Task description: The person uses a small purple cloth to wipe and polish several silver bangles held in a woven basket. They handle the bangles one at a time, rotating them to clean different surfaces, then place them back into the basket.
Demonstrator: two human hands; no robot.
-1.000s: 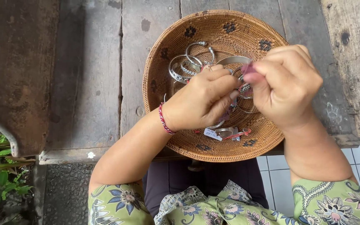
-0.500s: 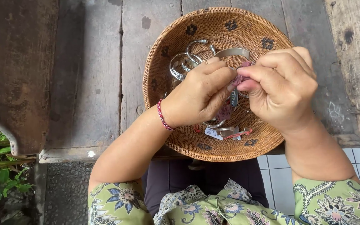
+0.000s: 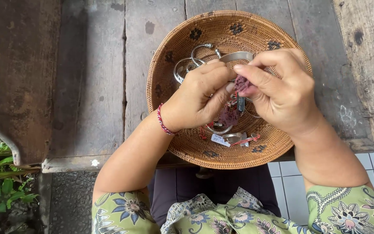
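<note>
Silver bangles [image 3: 195, 60] and tagged pieces of jewellery [image 3: 230, 138] lie in a round woven basket [image 3: 187, 147] on a weathered plank table [image 3: 91, 86]. Over the basket's centre, the left hand [image 3: 195, 97] and the right hand [image 3: 282, 93] meet, fingers pinched narrow on a small dark-pink cloth [image 3: 241, 82]. The crumpled cloth sits between both thumbs, with bangles at ten o'clock and tags at six.

One small white rectangular paper tag [image 3: 220, 139] on red string lies in the woven basket [image 3: 182, 143], near its front rim, below the hands. No screens, signs, packages.
</note>
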